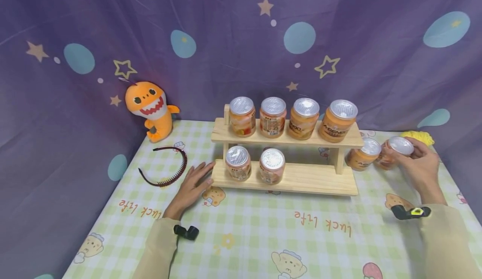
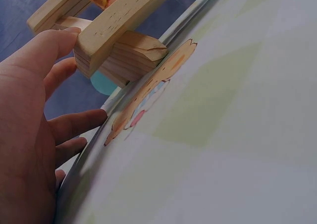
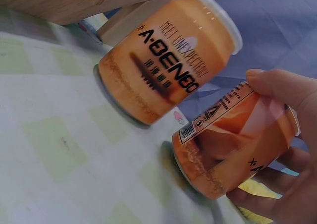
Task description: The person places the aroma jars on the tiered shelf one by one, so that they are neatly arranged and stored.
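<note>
My right hand (image 1: 423,166) grips an orange can (image 1: 397,147) at the right of the table, thumb on one side and fingers round the other. In the right wrist view this can (image 3: 237,140) is tilted, its base close over the cloth. A second orange can (image 1: 363,155) stands just left of it, beside the wooden shelf (image 1: 312,178). My left hand (image 1: 193,185) rests at the shelf's left end. Its thumb and index finger touch the end of the lower board (image 2: 91,50), the fingers loosely extended and holding nothing.
Several silver-topped cans (image 1: 273,118) line the upper board, and two more cans (image 1: 272,167) stand on the lower board's left half. A dark headband (image 1: 184,166) and an orange plush shark (image 1: 158,120) lie to the left. Something yellow (image 1: 419,136) sits behind my right hand.
</note>
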{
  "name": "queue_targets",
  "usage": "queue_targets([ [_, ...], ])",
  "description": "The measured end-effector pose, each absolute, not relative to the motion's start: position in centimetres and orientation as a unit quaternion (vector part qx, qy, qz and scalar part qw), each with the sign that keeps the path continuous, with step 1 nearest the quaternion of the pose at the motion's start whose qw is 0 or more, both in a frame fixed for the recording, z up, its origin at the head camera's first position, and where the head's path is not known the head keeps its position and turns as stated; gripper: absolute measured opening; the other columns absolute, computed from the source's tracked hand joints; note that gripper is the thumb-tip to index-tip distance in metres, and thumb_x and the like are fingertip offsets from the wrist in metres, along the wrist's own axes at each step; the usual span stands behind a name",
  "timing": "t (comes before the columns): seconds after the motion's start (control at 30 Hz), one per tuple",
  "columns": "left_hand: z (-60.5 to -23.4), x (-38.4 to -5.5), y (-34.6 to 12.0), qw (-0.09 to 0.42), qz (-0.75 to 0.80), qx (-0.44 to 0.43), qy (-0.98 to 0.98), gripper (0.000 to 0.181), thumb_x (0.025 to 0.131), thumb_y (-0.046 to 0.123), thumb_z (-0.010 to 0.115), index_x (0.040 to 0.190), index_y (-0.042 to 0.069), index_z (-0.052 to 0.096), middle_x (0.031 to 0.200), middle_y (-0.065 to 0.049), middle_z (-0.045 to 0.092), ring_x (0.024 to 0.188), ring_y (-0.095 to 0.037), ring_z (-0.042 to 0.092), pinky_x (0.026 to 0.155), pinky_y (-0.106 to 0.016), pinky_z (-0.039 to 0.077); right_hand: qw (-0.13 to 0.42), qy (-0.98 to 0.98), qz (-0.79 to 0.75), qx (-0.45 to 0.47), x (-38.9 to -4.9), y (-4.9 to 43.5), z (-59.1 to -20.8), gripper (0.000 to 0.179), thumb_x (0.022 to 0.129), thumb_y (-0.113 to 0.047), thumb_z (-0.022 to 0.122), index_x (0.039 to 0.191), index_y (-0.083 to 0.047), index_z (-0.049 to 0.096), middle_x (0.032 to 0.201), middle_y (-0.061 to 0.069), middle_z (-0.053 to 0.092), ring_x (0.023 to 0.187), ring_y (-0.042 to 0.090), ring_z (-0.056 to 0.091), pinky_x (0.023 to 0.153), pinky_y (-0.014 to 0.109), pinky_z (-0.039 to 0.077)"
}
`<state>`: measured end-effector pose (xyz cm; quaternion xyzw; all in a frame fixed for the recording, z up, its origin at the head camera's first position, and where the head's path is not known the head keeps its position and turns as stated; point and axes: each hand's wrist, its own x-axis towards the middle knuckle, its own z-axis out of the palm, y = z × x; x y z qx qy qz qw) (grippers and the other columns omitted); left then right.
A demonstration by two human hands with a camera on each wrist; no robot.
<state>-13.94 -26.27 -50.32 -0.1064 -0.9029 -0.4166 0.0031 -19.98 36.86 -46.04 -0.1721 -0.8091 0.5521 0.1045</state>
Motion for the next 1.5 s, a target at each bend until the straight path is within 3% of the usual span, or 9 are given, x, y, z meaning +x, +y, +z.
queue_targets([
  [0.27,-50.3,-14.0,-26.3,0.003,-0.414,-0.107,-0.904,0.053,0.101,0.028,0.058,0.152,0.021,0.046,0.158,-0.009,0.044,0.152,-0.041,0.028,0.128,-0.059,0.0,0.151,-0.733,0.64,-0.173,-19.0,37.2,-44.4,0.05,0.076,-0.005,0.085,0.117,-0.026,0.065,0.082,-0.03,0.067,0.072,-0.013,0.062,0.057,0.004,0.051],
  [0.5,-50.3,-14.1,-26.3,0.008,-0.413,-0.111,-0.904,0.053,0.101,0.028,0.059,0.152,0.02,0.046,0.158,-0.011,0.045,0.151,-0.042,0.029,0.128,-0.06,0.001,0.175,-0.753,0.604,-0.193,-18.0,37.2,-42.6,0.06,0.078,-0.006,0.084,0.133,-0.018,0.063,0.086,-0.031,0.063,0.077,-0.012,0.06,0.061,0.002,0.05],
  [0.73,-50.4,-14.2,-26.2,0.018,-0.415,-0.112,-0.903,0.053,0.101,0.03,0.059,0.151,0.023,0.047,0.157,-0.013,0.046,0.15,-0.044,0.03,0.127,-0.062,0.003,0.189,-0.771,0.585,-0.165,-17.0,37.0,-40.0,0.054,0.08,-0.004,0.083,0.127,-0.022,0.064,0.088,-0.032,0.064,0.076,-0.013,0.061,0.062,0.001,0.051],
  [1.07,-50.5,-14.1,-26.4,0.012,-0.418,-0.119,-0.901,0.053,0.101,0.028,0.058,0.152,0.021,0.046,0.158,-0.009,0.045,0.151,-0.042,0.029,0.127,-0.061,0.001,0.194,-0.759,0.61,-0.116,-15.3,35.6,-37.0,0.066,0.081,0.003,0.08,0.141,-0.013,0.057,0.094,-0.029,0.063,0.079,-0.015,0.063,0.062,0.001,0.051],
  [1.17,-50.4,-14.1,-26.4,0.011,-0.416,-0.119,-0.901,0.053,0.101,0.028,0.058,0.152,0.021,0.046,0.158,-0.009,0.045,0.151,-0.042,0.029,0.127,-0.061,0.0,0.196,-0.753,0.621,-0.091,-14.9,35.1,-36.3,0.062,0.081,0.006,0.078,0.136,-0.017,0.06,0.095,-0.029,0.064,0.078,-0.015,0.064,0.061,0.002,0.052],
  [1.3,-50.4,-14.0,-26.4,0.009,-0.416,-0.116,-0.902,0.052,0.101,0.028,0.058,0.152,0.021,0.046,0.158,-0.008,0.045,0.152,-0.041,0.028,0.128,-0.06,0.0,0.196,-0.693,0.694,-0.023,-14.5,34.6,-35.5,0.054,0.079,0.016,0.074,0.117,-0.021,0.069,0.097,-0.021,0.073,0.076,-0.008,0.07,0.057,0.007,0.054],
  [1.5,-50.3,-13.9,-26.3,0.008,-0.419,-0.113,-0.901,0.053,0.101,0.028,0.058,0.152,0.021,0.046,0.158,-0.009,0.045,0.152,-0.041,0.028,0.128,-0.06,0.0,0.188,-0.663,0.724,0.023,-14.0,33.4,-34.5,0.054,0.077,0.023,0.07,0.113,-0.018,0.071,0.097,-0.015,0.077,0.076,-0.004,0.073,0.063,0.007,0.056],
])
